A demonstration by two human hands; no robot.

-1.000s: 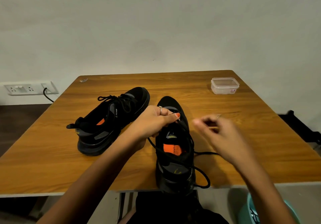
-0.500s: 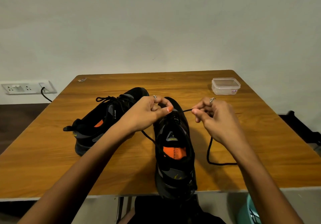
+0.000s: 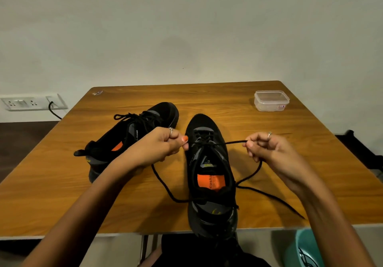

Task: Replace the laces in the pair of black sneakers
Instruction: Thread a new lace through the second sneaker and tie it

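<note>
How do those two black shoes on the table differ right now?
The near sneaker points straight away from the person; the far sneaker lies angled, toe up to the right. The near sneaker's lace is loose, pulled out sideways by the left hand and the right hand; the far sneaker's lace looks threaded and bunched, and no hand holds it. Both are black with orange insoles and sit on the wooden table.

A black sneaker [image 3: 209, 175] with an orange insole is standing upright on the table, toe pointing away, heel overhanging the near edge. Its black lace [image 3: 234, 142] is stretching sideways, loose ends trailing on both sides. A second, laced sneaker [image 3: 132, 136] is lying angled to its left.
</note>
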